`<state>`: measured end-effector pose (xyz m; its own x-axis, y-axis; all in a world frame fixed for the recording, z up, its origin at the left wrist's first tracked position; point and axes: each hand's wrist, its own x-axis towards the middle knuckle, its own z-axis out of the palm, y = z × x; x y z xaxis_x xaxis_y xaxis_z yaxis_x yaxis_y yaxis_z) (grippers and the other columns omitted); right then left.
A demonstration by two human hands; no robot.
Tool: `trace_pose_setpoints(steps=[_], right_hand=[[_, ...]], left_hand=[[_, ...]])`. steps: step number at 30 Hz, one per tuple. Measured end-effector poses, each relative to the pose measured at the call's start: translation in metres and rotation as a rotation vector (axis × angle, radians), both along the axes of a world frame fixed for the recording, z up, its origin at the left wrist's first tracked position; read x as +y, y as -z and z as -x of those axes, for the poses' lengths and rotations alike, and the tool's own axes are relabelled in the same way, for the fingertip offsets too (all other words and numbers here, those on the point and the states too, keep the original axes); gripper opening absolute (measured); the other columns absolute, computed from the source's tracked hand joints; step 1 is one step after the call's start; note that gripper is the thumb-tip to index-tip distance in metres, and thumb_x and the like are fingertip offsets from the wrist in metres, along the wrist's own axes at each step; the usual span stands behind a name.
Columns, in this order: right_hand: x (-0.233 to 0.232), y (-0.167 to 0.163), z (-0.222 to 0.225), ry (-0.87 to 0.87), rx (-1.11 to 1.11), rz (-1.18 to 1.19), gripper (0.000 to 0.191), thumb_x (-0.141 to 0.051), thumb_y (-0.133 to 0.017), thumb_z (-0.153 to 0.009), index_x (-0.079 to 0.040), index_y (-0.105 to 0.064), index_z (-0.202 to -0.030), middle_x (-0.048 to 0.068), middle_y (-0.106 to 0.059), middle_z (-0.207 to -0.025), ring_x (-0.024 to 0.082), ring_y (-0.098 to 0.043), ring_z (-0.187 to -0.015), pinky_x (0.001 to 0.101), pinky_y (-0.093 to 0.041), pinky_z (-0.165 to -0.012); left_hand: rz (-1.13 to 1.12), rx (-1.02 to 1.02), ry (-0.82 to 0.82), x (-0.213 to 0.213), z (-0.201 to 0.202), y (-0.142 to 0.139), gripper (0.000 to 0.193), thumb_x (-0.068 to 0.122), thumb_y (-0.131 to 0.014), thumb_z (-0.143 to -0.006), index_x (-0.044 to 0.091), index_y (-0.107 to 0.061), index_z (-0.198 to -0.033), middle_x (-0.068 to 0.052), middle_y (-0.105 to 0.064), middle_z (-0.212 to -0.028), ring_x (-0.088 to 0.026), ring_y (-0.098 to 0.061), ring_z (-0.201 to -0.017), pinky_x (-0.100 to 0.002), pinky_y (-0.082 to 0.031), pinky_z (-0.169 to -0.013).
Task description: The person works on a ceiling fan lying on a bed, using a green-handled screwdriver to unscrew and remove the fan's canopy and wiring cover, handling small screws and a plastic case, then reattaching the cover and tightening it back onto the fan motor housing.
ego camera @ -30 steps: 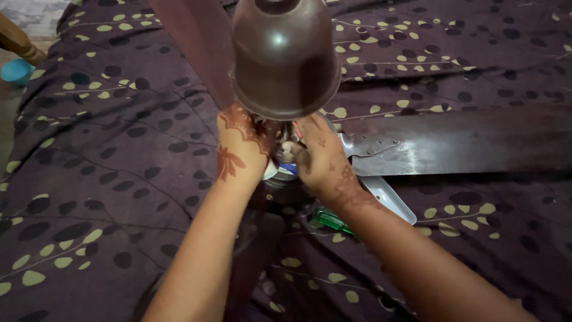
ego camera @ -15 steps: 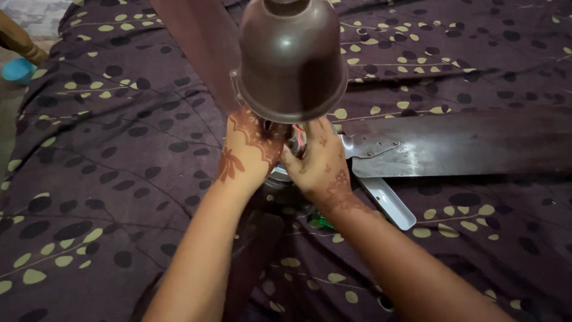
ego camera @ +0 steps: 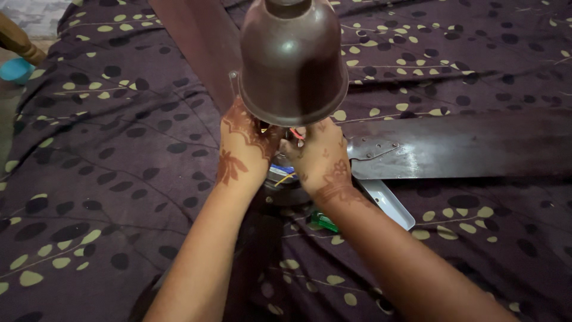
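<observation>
A brown ceiling fan lies on a dark purple leaf-patterned sheet [ego camera: 107, 179]. Its bell-shaped brown canopy cover [ego camera: 293, 59] sits high on the rod and hides part of both hands. My left hand [ego camera: 241, 152] and my right hand [ego camera: 322, 161] reach under the cover, fingers closed around coloured wires [ego camera: 296, 135] above the motor hub [ego camera: 285, 182]. A yellow wire shows between the hands. One blade [ego camera: 465, 146] extends right, another [ego camera: 196, 42] runs up and left. What the fingertips pinch is partly hidden.
A bare metal blade bracket [ego camera: 390, 206] lies below the right blade. A small green object [ego camera: 323, 221] rests on the sheet under my right wrist. At the far left edge are a blue item [ego camera: 15, 68] and a wooden leg [ego camera: 18, 39].
The canopy cover has shifted up and slightly right in view. Both hands have moved closer together under it, onto the wires.
</observation>
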<state>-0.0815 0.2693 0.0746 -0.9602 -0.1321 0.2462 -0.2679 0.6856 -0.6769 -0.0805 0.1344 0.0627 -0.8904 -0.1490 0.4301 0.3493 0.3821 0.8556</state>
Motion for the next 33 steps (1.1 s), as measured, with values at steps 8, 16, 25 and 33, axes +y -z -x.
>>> trace_pose_setpoints(steps=[8,16,25,33], right_hand=[[0.038,-0.009,0.016,-0.196,-0.070,0.025,0.040,-0.002,-0.079,-0.078,-0.002,-0.067,-0.116,0.012,-0.070,-0.109,0.027,-0.071,-0.094,0.0382,-0.057,-0.079],[0.046,0.016,0.055,-0.538,0.097,0.120,0.049,0.005,-0.062,-0.083,-0.002,-0.062,-0.131,0.017,-0.067,-0.123,0.024,-0.067,-0.111,0.0369,-0.055,-0.090],[0.044,0.014,0.065,-0.428,-0.266,0.042,0.025,-0.014,-0.073,-0.089,-0.002,-0.069,-0.111,0.008,-0.073,-0.089,0.013,-0.065,-0.080,0.0331,-0.054,-0.073],[0.043,0.020,0.067,-0.341,-0.316,0.126,0.032,-0.016,-0.078,-0.087,-0.002,-0.069,-0.114,0.006,-0.075,-0.096,0.011,-0.067,-0.085,0.0327,-0.057,-0.074]], left_hand=[[0.287,-0.384,-0.057,-0.031,-0.014,-0.005,0.023,0.023,-0.060,-0.105,0.003,-0.069,-0.110,-0.021,-0.074,-0.096,-0.036,-0.072,-0.091,-0.044,-0.054,-0.078],[0.347,-0.461,-0.069,-0.025,-0.025,-0.004,0.028,0.023,-0.072,-0.088,0.007,-0.074,-0.111,-0.019,-0.075,-0.099,-0.037,-0.072,-0.094,-0.043,-0.054,-0.080],[0.264,-0.510,-0.100,-0.020,-0.018,0.002,0.024,0.022,-0.071,-0.091,0.008,-0.076,-0.109,-0.019,-0.075,-0.096,-0.035,-0.073,-0.091,-0.043,-0.054,-0.079],[0.230,-0.323,-0.151,-0.022,-0.012,0.031,0.020,0.016,-0.073,-0.090,0.004,-0.073,-0.106,-0.016,-0.075,-0.099,-0.032,-0.075,-0.091,-0.040,-0.058,-0.080]])
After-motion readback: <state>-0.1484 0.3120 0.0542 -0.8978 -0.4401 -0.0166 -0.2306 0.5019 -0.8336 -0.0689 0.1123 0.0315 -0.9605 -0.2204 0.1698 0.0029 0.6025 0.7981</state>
